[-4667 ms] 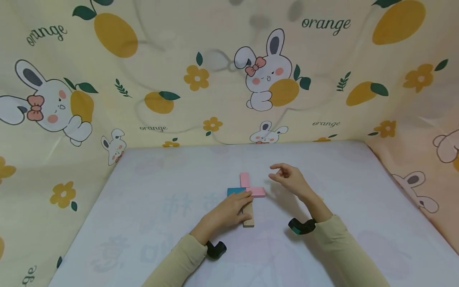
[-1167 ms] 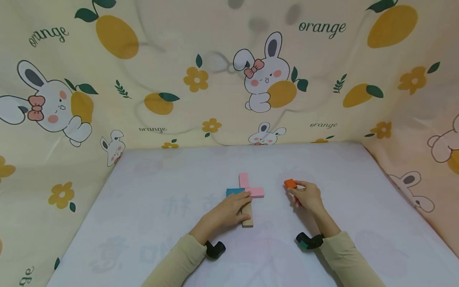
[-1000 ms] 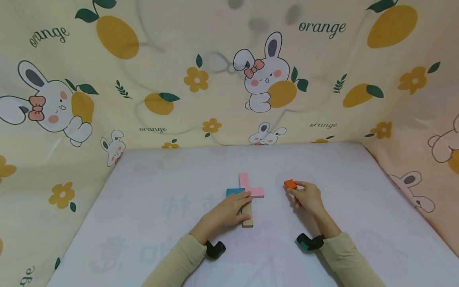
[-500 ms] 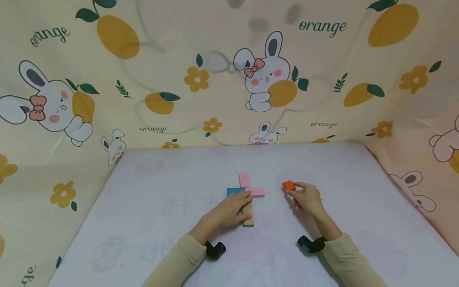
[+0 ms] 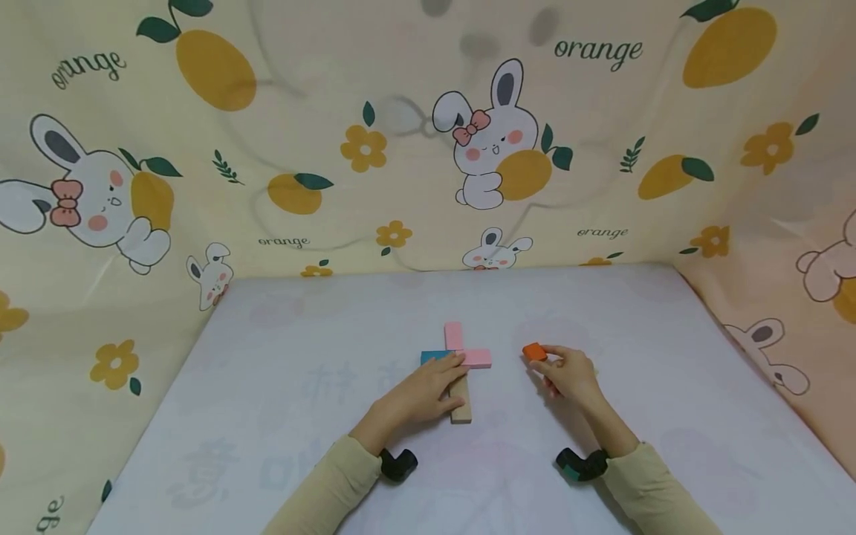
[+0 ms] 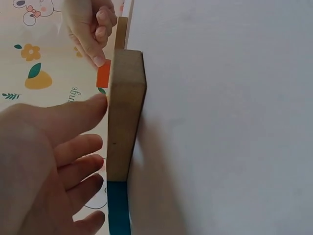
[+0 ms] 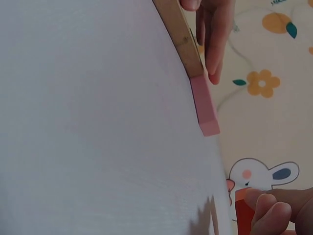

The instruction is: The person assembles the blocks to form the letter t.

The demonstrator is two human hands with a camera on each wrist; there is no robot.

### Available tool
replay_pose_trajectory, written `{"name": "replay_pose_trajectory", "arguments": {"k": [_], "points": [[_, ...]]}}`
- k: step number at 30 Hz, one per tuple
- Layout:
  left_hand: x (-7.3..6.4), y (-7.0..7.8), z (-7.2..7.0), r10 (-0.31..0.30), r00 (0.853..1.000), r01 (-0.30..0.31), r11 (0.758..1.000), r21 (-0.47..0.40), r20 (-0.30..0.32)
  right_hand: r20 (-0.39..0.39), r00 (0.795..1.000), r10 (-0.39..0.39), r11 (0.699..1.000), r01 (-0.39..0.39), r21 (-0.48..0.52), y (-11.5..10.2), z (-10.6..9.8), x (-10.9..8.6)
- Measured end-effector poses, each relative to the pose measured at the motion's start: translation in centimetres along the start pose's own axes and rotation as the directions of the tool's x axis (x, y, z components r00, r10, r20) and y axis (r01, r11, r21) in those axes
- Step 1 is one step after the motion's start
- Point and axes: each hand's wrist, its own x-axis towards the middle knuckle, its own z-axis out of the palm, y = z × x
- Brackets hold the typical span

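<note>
In the head view, my left hand (image 5: 417,390) rests with extended fingers on a flat group of toy blocks. The plain wooden block (image 5: 460,409) points toward me under its thumb. A blue block (image 5: 435,357) lies at the group's left, partly covered by the fingers. One pink block (image 5: 478,359) sticks out to the right, and another pink block (image 5: 453,336) points away at the top. To the right, my right hand (image 5: 568,371) pinches a small orange block (image 5: 533,352) between thumb and fingers, raised over the table, as the left wrist view also shows the orange block (image 6: 103,74).
A white-covered table (image 5: 281,334) carries the blocks. Behind it hangs a cream cloth (image 5: 401,193) printed with rabbits and oranges, which also runs along both sides. Beyond the wooden block, the left wrist view shows a tan strip (image 6: 120,32).
The right hand, which held nothing several seconds ago, now holds the orange block. Over the last second it has moved slightly left and nearer me. The left hand stays on the blocks.
</note>
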Motion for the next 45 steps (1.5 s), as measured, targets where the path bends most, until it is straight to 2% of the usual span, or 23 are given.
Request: {"name": "replay_pose_trajectory", "arguments": {"k": [10, 20, 29, 39, 45], "points": [[0.2, -0.3, 0.2, -0.009, 1.0, 0.009, 1.0, -0.023, 0.004, 0.036, 0.999, -0.006, 1.0, 0.005, 0.027, -0.6, 0.3, -0.7], [0.3, -0.2, 0.0, -0.014, 1.0, 0.014, 1.0, -0.011, 0.012, 0.054, 0.997, -0.054, 0.998, 0.051, 0.04, -1.3, 0.7, -1.3], [0.2, -0.2, -0.1, -0.013, 1.0, 0.013, 1.0, 0.01, 0.011, 0.086, 0.996, -0.015, 0.999, 0.011, 0.054, -1.8, 1.2, -1.8], [0.2, -0.3, -0.2, -0.018, 1.0, 0.018, 1.0, 0.005, 0.01, 0.089, 0.996, -0.025, 0.997, 0.018, 0.074, -2.0, 2.0, -2.3], [0.0, -0.1, -0.2, -0.009, 1.0, 0.009, 1.0, -0.004, 0.008, 0.077, 0.995, -0.06, 0.996, 0.055, 0.071, -2.0, 2.7, -2.8]]}}
